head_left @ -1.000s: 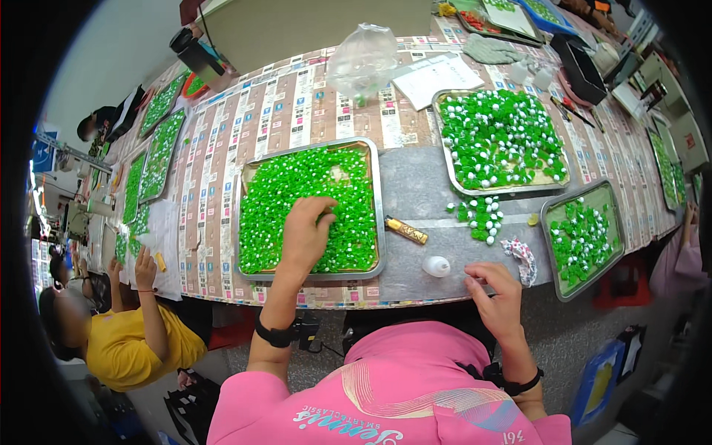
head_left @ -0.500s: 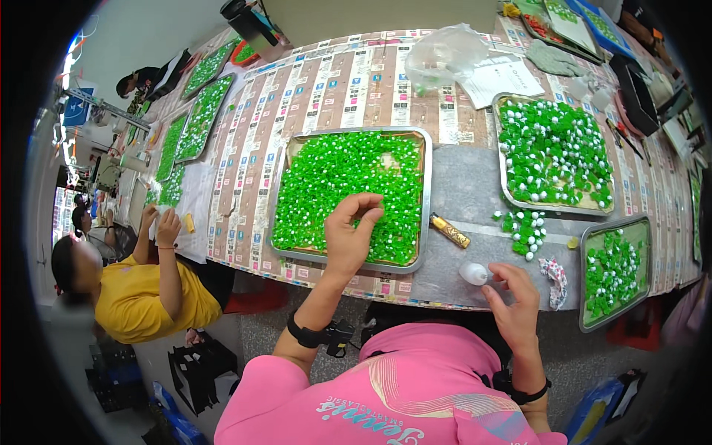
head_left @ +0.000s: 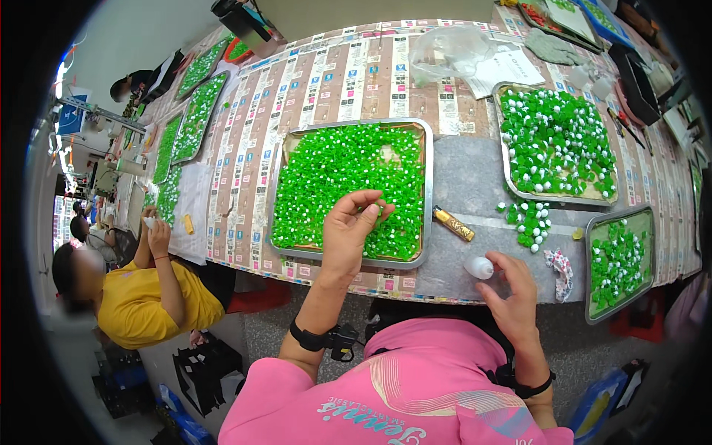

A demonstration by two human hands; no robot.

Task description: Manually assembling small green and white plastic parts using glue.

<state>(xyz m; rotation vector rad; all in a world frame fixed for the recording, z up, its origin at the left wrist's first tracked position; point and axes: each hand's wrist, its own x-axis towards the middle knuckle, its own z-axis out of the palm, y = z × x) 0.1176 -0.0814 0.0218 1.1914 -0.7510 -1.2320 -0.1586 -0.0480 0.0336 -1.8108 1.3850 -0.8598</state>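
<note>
My left hand (head_left: 348, 231) is over a metal tray (head_left: 429, 185) filled with small green plastic pieces with white dots (head_left: 326, 185). Its thumb and forefinger are pinched together; what they hold, if anything, is too small to make out against the green. On the grey mat, a small white squeeze bottle (head_left: 478, 268) sits by the table's front edge. My right hand (head_left: 513, 294) reaches around its right side, thumb and forefinger apart and curved about it. Whether they touch the bottle I cannot tell.
A gold lighter-like stick (head_left: 454, 224) lies right of the tray. Green-and-white pieces (head_left: 528, 226) are piled below another full tray (head_left: 558, 199); a smaller tray (head_left: 621, 311) overhangs the front edge. A crumpled cloth (head_left: 558, 274) lies nearby. A person in yellow (head_left: 152, 297) works at left.
My right hand has moved in toward the white bottle, its fingers now around the bottle's side. My left hand stays over the tray, its pinch shifted slightly. The view has shifted a little.
</note>
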